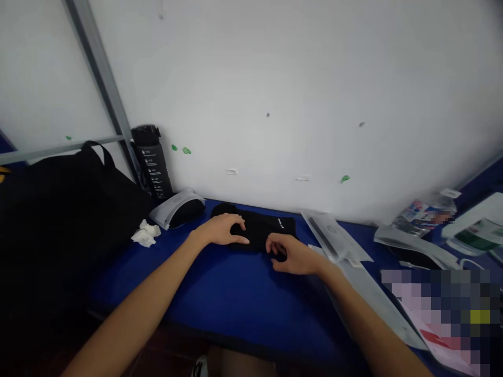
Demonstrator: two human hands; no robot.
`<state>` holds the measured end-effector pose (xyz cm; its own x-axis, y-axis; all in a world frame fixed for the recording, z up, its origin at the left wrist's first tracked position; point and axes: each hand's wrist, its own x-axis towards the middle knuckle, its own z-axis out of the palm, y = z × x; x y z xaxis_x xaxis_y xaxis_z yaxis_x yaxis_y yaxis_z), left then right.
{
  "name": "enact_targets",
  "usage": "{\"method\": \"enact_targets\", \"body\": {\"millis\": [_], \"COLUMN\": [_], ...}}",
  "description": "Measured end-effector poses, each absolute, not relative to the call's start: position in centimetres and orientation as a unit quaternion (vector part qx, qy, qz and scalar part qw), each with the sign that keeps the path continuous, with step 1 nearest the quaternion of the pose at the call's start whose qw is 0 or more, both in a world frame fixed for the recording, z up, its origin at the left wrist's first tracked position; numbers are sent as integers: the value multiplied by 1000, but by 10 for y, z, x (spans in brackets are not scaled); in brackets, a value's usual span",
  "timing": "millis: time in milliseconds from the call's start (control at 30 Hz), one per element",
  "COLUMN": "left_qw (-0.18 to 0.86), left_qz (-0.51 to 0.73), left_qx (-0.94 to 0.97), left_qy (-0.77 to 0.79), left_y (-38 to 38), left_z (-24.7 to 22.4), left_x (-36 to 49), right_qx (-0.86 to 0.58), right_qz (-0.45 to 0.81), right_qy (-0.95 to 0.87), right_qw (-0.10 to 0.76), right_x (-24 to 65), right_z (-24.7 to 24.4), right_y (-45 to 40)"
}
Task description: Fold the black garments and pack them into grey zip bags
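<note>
A black, soft-looking cloth item (255,224) with small white lettering at its right end lies flat against the wall side of the blue surface. Over its left part is my left hand (222,229), thumb and fingers apart and nothing between them. My right hand (293,254) hovers at or just over the cloth's lower right edge, its fingers loosely curled with a gap to the thumb. Whether either hand touches the cloth I cannot tell. Just left of it rests a frosted zip pouch (178,209) with something black inside.
A dark bottle (153,165) stands at the back left beside a big black bag (70,209) and a crumpled white tissue (145,233). To the right lie frosted pouches (334,235), a clear plastic bottle (422,214) and a green-and-white container (477,235). The white wall (255,78) bounds the back.
</note>
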<state>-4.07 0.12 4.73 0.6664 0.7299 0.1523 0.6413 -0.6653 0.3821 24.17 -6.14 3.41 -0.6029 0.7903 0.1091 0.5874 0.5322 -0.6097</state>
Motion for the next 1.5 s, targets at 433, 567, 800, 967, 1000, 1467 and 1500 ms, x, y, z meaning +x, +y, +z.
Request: {"method": "enact_targets", "body": {"millis": [433, 567, 800, 967, 1000, 1467, 1500], "left_qw": [145, 145, 154, 159, 158, 70, 69], "left_qz": [81, 79, 120, 140, 145, 209, 207], "left_qx": [917, 921, 918, 900, 897, 888, 889], "left_qy": [364, 353, 346, 381, 386, 404, 404], "left_y": [-9, -8, -1, 1, 1, -1, 0], "left_z": [57, 55, 50, 52, 53, 41, 40], "left_x": [-38, -41, -43, -42, -42, -20, -20], "right_qx": [-456, -473, -565, -605, -606, -596, -597], "right_qz": [95, 69, 53, 41, 39, -58, -52], "right_qy": [-874, -869, -811, -781, -779, -787, -788], "right_qw": [139, 129, 140, 153, 155, 148, 143], "right_x": [235, 235, 247, 250, 250, 259, 259], "right_z": [41, 39, 37, 36, 35, 17, 17], "right_y": [-68, -66, -58, -56, -55, -43, -42]}}
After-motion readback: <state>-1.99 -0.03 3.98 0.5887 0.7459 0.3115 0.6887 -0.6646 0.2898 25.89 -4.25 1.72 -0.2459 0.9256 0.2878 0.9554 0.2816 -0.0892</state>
